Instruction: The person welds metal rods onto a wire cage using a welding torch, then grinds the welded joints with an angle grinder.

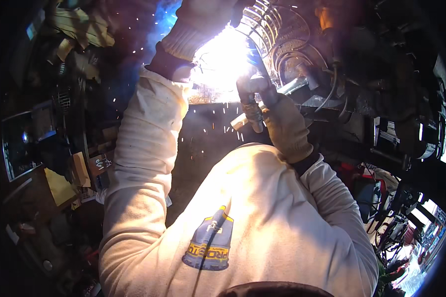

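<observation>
A blinding white arc (223, 59) burns at the upper middle over a metal work surface, throwing sparks downward. My left hand (203, 24), in a pale knit-cuffed glove, reaches in above the arc from the left. Its fingers are lost in the glare and at the upper edge, so what it holds, if anything, does not show. Just right of the glare, my gloved right hand (286, 123) is closed around a dark metal tool (256, 85) with a rounded joint and a ridged, threaded-looking lower end. A short bar (239, 122) sticks out beside that end.
Coiled metal wire or rings (292, 54) lie behind the arc, right of the tool. A pale tube (293, 86) sits beyond my right hand. Cardboard boxes (80, 168) and a framed glass panel (29, 141) stand at left. Tangled cables (394, 232) crowd the lower right.
</observation>
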Demonstrator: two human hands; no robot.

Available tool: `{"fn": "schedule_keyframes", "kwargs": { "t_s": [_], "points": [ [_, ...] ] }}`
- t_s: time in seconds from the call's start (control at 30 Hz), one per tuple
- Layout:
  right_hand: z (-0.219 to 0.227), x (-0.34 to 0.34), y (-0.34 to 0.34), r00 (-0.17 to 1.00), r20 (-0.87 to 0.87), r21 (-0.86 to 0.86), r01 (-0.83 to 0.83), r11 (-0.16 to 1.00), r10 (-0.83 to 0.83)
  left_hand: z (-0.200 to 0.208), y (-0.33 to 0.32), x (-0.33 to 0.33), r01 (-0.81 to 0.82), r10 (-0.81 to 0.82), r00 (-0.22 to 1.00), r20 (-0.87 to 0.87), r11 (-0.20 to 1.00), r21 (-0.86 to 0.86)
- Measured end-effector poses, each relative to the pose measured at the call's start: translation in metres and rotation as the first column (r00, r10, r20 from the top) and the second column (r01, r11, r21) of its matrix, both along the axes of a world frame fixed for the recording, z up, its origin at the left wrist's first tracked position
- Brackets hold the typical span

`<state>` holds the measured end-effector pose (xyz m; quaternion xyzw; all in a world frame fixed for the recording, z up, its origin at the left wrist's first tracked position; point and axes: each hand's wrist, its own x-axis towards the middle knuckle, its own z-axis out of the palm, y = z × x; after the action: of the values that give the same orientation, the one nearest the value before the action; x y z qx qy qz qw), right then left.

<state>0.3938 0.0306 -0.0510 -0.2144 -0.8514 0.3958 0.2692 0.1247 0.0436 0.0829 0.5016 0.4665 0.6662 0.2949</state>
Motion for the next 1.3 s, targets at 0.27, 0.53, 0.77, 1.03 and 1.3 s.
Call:
{"fn": "schedule_keyframes", "kwargs": {
  "t_s": [0.27,0.53,0.77,1.03,1.3],
  "points": [
    [0.01,0.003,-0.009,0.998,-0.027,-0.014,0.054,0.998,-0.055,0.01,-0.008,0.008,-0.119,0.114,0.991,-0.074,0.991,-0.064],
    [0.0,0.006,-0.007,0.99,0.105,-0.287,0.122,0.95,-0.095,0.003,-0.001,0.004,-0.088,0.083,0.994,-0.066,0.994,-0.07],
    [0.006,0.002,-0.007,0.981,0.193,-0.021,0.029,0.999,-0.024,0.008,-0.007,0.005,-0.051,0.05,0.998,-0.023,0.996,-0.073],
    [0.012,0.002,-0.014,0.984,0.149,-0.366,0.148,0.919,-0.099,0.001,-0.003,-0.001,0.008,-0.008,1.0,0.0,1.0,-0.023],
    [-0.004,0.002,-0.007,0.992,0.118,-0.127,0.055,0.99,-0.04,0.004,0.0,0.0,-0.005,0.004,0.999,-0.05,1.0,-0.013]
  ]
}}
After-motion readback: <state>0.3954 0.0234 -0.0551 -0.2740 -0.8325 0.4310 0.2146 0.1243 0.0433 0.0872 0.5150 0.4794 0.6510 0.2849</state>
